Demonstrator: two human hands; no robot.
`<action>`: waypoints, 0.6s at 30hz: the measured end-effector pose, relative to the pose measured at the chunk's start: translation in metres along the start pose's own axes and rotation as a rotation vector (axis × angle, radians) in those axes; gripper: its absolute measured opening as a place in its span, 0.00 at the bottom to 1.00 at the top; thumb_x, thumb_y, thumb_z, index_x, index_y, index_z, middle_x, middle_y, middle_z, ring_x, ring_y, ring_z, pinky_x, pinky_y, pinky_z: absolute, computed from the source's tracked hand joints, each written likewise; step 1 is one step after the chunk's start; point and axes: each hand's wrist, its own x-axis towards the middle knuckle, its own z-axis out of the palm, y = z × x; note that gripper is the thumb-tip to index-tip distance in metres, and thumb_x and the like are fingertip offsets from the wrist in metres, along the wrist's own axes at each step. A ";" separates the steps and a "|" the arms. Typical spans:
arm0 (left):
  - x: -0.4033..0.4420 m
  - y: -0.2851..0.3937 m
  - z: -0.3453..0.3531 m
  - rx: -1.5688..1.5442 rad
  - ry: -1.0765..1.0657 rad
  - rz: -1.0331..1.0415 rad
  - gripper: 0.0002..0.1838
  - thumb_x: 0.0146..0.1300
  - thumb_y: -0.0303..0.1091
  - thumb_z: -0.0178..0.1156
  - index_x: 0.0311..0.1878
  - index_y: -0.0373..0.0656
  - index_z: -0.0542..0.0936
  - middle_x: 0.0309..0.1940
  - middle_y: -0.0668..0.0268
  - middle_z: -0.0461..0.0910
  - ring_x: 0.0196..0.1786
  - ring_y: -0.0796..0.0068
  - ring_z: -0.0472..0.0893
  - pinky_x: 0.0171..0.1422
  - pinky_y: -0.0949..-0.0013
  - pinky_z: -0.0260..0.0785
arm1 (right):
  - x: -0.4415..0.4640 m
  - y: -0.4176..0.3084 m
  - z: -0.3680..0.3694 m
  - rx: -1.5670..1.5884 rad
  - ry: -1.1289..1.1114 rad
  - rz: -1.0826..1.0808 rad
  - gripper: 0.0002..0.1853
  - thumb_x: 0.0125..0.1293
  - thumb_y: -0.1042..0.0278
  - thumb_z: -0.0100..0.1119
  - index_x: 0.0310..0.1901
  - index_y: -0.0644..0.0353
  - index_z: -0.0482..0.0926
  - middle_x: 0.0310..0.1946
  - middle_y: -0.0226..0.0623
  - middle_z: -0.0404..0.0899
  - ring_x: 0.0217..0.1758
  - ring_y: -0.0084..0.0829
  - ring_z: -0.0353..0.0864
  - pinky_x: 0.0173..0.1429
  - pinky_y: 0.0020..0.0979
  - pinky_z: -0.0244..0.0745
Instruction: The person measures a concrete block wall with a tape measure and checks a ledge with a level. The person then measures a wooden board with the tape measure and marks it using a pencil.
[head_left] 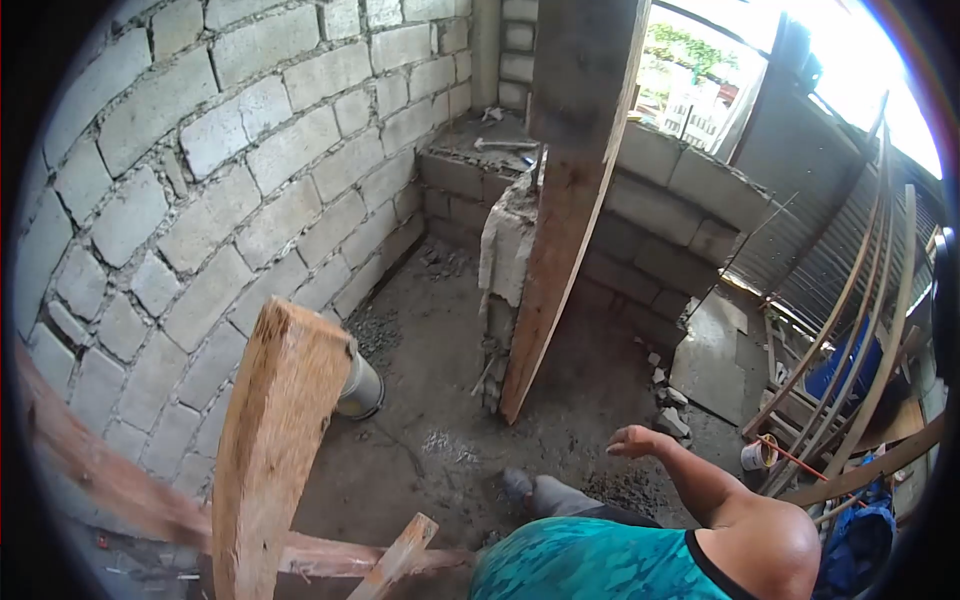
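Note:
My right hand is held out over the dirt floor, with my bare arm bent below it. Its fingers are loosely curled and slightly apart, and I see nothing in them. Beyond the hand stands a tall wooden board, upright against the broken end of a low block wall; the hand does not touch it. My teal patterned sleeveless top and grey trouser leg show at the bottom. My left hand is outside the picture.
A thick wooden post rises close in front at left, crossed by a reddish beam. Behind it stands a bucket. A grey block wall lines the left. Rubble, long wooden strips and a white pail lie right.

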 end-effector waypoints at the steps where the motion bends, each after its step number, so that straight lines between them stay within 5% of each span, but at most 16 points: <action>1: -0.004 0.005 0.008 -0.029 -0.048 0.001 0.27 0.71 0.53 0.60 0.61 0.41 0.71 0.44 0.52 0.80 0.41 0.60 0.81 0.42 0.58 0.76 | -0.001 -0.010 -0.009 0.000 -0.012 -0.009 0.28 0.67 0.43 0.61 0.57 0.58 0.83 0.55 0.46 0.83 0.57 0.43 0.83 0.59 0.39 0.79; 9: -0.012 0.046 0.038 -0.058 -0.212 -0.026 0.27 0.70 0.52 0.61 0.61 0.40 0.72 0.46 0.53 0.79 0.43 0.60 0.80 0.45 0.58 0.75 | 0.074 -0.064 -0.080 0.144 0.098 -0.336 0.26 0.68 0.47 0.61 0.56 0.62 0.82 0.54 0.48 0.83 0.58 0.44 0.82 0.63 0.39 0.76; 18: -0.031 0.151 0.036 0.020 -0.414 -0.202 0.28 0.70 0.50 0.62 0.62 0.38 0.72 0.47 0.55 0.79 0.46 0.60 0.80 0.50 0.58 0.74 | 0.147 -0.028 -0.193 0.099 0.063 -0.368 0.30 0.68 0.44 0.60 0.61 0.62 0.80 0.61 0.48 0.79 0.67 0.45 0.76 0.71 0.39 0.69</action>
